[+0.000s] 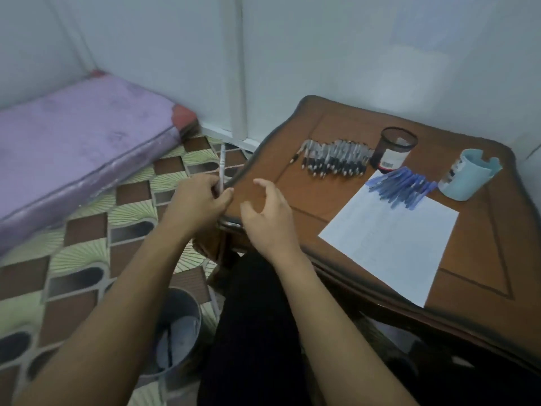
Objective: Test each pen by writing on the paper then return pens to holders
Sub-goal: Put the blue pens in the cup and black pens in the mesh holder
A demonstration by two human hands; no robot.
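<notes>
My left hand (pixel 202 200) grips a slim clear pen (pixel 222 165) that stands upright, just off the table's left corner. Beside it, my right hand (pixel 268 212) hovers over that corner with its fingers curled apart and nothing in them. A white sheet of paper (pixel 392 238) lies on the brown wooden table (pixel 474 259). Several black pens (pixel 333 158) lie in a row at the back. Several blue pens (pixel 402 186) lie bunched on the paper's far edge. A black mesh holder (pixel 393 150) and a light blue holder (pixel 465 174) stand behind the paper.
A purple mattress (pixel 76 139) lies on the patterned floor (pixel 87 259) to the left. A grey bin (pixel 178 332) stands by my knee below the table corner. White walls close in behind the table.
</notes>
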